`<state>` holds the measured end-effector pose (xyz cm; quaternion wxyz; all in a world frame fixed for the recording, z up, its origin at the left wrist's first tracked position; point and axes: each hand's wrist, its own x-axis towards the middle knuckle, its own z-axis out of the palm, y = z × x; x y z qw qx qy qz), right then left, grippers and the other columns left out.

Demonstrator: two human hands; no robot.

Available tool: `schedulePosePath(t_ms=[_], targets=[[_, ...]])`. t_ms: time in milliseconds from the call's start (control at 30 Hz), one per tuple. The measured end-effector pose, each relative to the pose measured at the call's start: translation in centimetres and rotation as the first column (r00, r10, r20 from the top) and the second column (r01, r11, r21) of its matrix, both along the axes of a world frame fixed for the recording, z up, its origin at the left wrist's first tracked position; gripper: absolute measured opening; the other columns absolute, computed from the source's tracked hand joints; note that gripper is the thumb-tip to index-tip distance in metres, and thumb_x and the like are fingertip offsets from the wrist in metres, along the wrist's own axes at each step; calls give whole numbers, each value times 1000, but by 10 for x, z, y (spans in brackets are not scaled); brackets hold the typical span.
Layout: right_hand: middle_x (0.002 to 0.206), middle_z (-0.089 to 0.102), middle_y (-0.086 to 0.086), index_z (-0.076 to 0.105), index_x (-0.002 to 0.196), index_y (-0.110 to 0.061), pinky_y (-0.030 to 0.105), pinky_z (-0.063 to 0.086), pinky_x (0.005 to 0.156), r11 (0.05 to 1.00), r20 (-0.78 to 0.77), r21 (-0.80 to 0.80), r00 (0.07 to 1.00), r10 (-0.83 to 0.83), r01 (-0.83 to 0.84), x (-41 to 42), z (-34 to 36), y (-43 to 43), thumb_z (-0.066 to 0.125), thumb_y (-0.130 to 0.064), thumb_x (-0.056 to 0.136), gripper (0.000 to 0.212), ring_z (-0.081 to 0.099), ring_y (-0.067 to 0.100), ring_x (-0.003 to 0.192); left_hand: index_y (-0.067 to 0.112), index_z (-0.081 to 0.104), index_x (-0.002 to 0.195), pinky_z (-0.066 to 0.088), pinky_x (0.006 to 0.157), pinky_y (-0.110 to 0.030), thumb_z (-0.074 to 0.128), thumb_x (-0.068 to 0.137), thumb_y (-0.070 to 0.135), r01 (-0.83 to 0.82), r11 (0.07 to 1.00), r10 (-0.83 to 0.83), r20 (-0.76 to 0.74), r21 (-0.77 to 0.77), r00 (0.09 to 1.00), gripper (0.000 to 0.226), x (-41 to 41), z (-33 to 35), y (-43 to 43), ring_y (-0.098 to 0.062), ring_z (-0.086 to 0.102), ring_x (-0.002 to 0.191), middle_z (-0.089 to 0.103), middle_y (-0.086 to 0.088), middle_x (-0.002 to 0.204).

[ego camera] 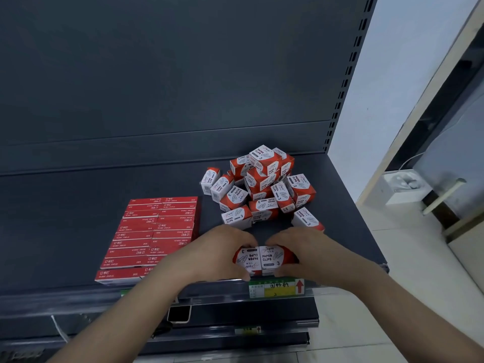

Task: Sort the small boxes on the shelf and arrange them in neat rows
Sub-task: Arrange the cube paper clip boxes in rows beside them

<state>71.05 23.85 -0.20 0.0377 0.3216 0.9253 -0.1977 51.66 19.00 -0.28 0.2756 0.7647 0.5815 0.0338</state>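
Two paper-clip boxes are held at the front edge of the shelf (78,221), side by side and touching: left box (247,259), right box (272,258).

- Left hand (222,254): curled round the left box, fingers behind, thumb at the front. Box is gripped.
- Right hand (303,254): curled round the right box in the same way. Box is gripped.
- Print on the two lids is turned in opposite directions. The "3" is seen at the far corner on the left box and at the near corner on the right.

Relation noted: the pair lies directly between the hands. Its joined long axis runs along the shelf's front edge, just above the price label (276,286). The long axis of each single box cannot be told, since the ends are covered.

The unsorted heap (262,187) lies beyond the hands, toward the back panel and slightly right. Boxes there are tipped at all angles, some stacked. One loose box (307,218) sits just beyond the right knuckles; another (235,218) sits just beyond the left. The heap is judged slightly nearer the right hand.

Staple boxes (154,234) are laid flat in two tidy columns well to the left.

Judgement: a first row of paper-clip boxes is only begun and most of the heap is left. Any next pick calls for a reach forward over the placed pair, which could be knocked off the edge.
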Motion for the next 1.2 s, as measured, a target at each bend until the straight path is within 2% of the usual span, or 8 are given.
schedulePosePath(t_ms=[433,533,600,667,800,933,1067,1200], targets=[[135,51,-11,44,134,-31,22,39,99,999,-24,14,999,-44,44,-2,-4,-6,60,-43,86,52,47,7,121,28,58,120,49,90,-24,73,76,37,16,1000,-15,-47,7,999,48,-3,0,-1,-3,56,103,61,12,117],[131,53,-14,46,132,-32,20,41,96,979,-109,-33,973,-205,202,14,8,-3,61,-49,82,55,50,4,116,28,58,121,51,88,-22,73,75,43,-54,998,55,-21,45,998,50,-3,12,-2,-3,58,100,62,12,115],[108,63,-12,58,111,-30,15,45,80,918,-294,-34,874,-387,395,27,16,7,63,-48,80,36,58,5,96,24,61,116,51,83,-22,72,76,43,-158,976,156,26,153,987,46,-6,24,2,-5,59,93,63,11,104],[92,64,-8,58,98,-24,14,45,71,835,-383,-35,764,-519,549,33,17,20,65,-44,80,28,60,9,84,19,64,109,52,80,-26,71,77,42,-234,929,235,31,286,971,40,-11,29,12,-9,60,89,62,9,96],[108,65,-1,52,116,-18,22,46,73,811,-164,22,802,-574,585,26,1,34,60,-51,82,48,60,14,92,16,62,109,52,82,-33,68,80,43,-256,919,309,-145,300,940,40,-18,21,35,-15,60,93,64,2,103],[119,64,-2,53,116,-20,17,40,64,851,-84,53,851,-518,523,23,-10,34,54,-52,86,44,63,15,102,15,59,96,48,73,-31,68,78,46,-208,948,272,-271,243,924,36,-17,11,43,-16,55,87,60,2,94],[123,62,-1,43,114,-20,11,34,53,870,-56,115,877,-477,480,23,-9,28,53,-49,88,41,64,15,102,18,52,83,35,59,-25,67,79,46,-203,948,259,-223,247,940,33,-16,9,40,-14,48,76,52,5,79],[126,58,0,31,101,-27,10,40,55,898,-7,74,900,-435,435,25,-8,21,58,-41,87,33,63,16,101,15,50,89,48,60,-31,68,78,29,-261,930,297,-110,259,949,25,-14,19,26,-15,59,74,61,3,81]])
